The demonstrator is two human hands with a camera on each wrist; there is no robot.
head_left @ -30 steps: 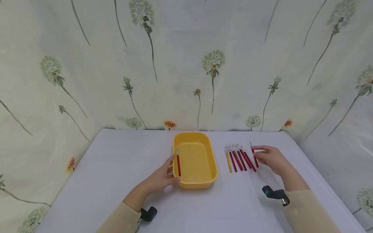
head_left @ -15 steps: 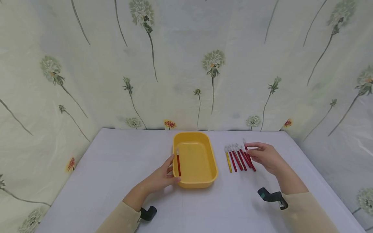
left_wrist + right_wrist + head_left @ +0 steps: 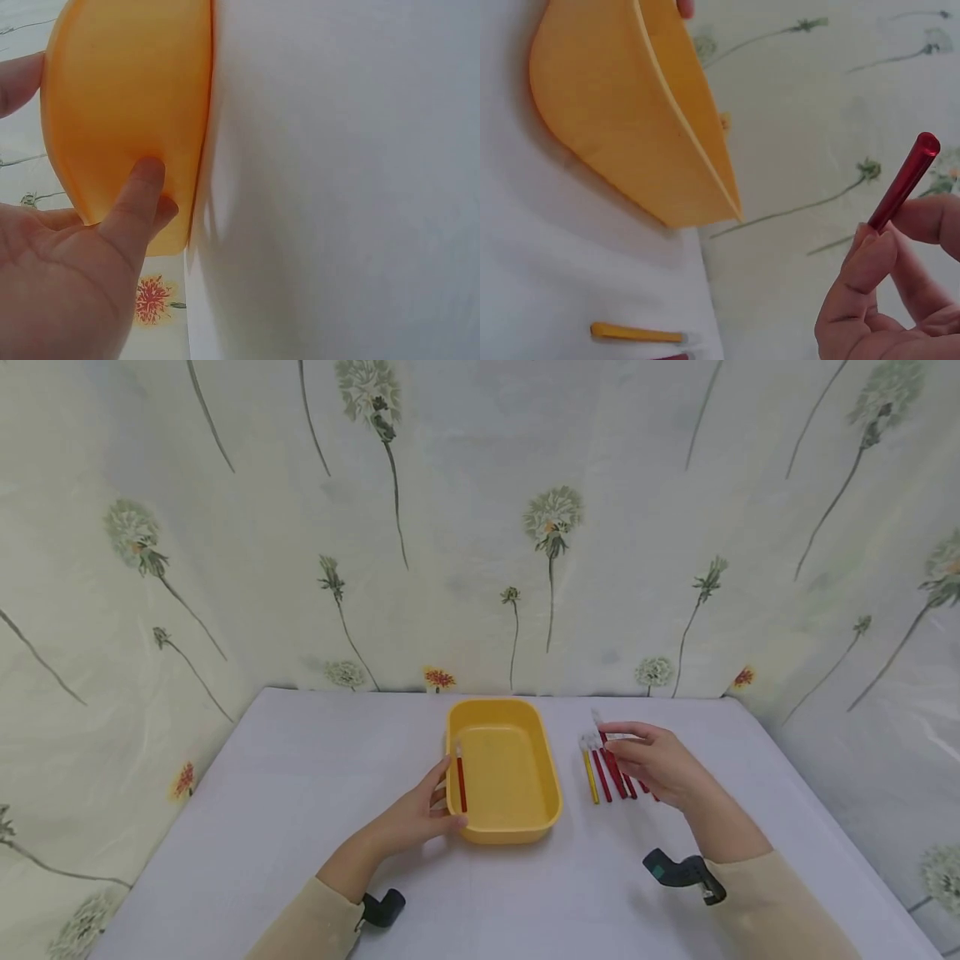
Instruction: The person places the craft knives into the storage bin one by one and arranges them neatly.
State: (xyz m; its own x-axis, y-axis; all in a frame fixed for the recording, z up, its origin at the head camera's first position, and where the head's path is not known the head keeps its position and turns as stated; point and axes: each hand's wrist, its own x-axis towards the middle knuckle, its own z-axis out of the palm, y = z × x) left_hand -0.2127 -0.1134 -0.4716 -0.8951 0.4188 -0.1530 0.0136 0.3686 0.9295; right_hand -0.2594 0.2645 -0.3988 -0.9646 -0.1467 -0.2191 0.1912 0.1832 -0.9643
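Note:
My left hand [image 3: 408, 817] holds the near left corner of a yellow plastic tray [image 3: 512, 781], its fingers against the outer wall [image 3: 127, 90] in the left wrist view. Inside the tray, along its left side, lies a red paintbrush [image 3: 462, 785] with a whitish tip. My right hand [image 3: 660, 766] pinches another red paintbrush [image 3: 907, 180] between thumb and fingers, raised over the row on the table. In that row are a yellow paintbrush [image 3: 591, 778] at the left end and several red paintbrushes [image 3: 602, 777], some partly hidden behind my right hand.
A white cloth covers the table [image 3: 337, 760]. Behind and beside it hangs a flower-printed curtain [image 3: 450, 527]. Each wrist carries a small black camera, such as the right camera [image 3: 682, 872].
My right hand has lifted the rightmost red paintbrush and moved it left across the row, towards the tray. My left hand and the tray have stayed in place.

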